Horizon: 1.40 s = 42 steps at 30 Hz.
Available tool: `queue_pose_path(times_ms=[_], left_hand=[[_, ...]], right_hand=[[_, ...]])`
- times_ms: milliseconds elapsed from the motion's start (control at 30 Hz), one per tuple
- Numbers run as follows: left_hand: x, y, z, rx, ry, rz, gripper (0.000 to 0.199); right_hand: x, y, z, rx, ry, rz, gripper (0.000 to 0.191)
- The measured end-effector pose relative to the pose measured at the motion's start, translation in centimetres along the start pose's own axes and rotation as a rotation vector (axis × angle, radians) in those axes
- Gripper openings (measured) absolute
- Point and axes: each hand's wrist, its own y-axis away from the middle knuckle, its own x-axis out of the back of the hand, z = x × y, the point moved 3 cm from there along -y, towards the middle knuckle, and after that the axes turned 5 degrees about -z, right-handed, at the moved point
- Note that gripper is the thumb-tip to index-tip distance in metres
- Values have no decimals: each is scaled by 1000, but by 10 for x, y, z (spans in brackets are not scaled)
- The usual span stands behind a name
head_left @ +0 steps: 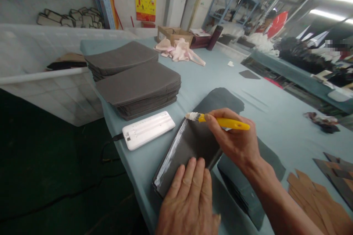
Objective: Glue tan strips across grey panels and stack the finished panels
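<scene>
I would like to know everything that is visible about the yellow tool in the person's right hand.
This looks like a small brush with a plastic-looking yellow handle. Its left end is a short head caked with something white, perhaps glue, so the bristles cannot be told apart. The right hand holds it like a pen between thumb and fingers, nearly level, with the head pointing left. The head sits at the top edge of a dark panel, though contact is hard to confirm.
</scene>
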Motion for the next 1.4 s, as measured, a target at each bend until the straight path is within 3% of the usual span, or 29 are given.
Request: queue_pose_path(times_ms=[167,400,567,667,800,933,1267,1400], left_hand=[[2,-4,0,53,27,35,50],[3,-5,2,78,42,61,50],[3,-4,3,79,53,33,50],[3,-5,2,71,56,31,50],[4,-8,1,79,50,43,48],[6,-9,2,82,53,56,48],[5,-5,1,53,42,11,53],[4,-3,1,39,33,-22,53]], right_hand=[[0,0,0,-63,-17,97,25],[-8,14,-27,-125,-175,-30,26],[-5,3,-14,-253,-237,108,28],[-8,-1,-7,-309,-264,59,33],[-8,6,-21,-273,-338,-62,37],[-3,12,-29,-280,-378,-68,36],[-7,-8,17,-183,-168,28,34],[2,-18,20,-189,-142,80,33]])
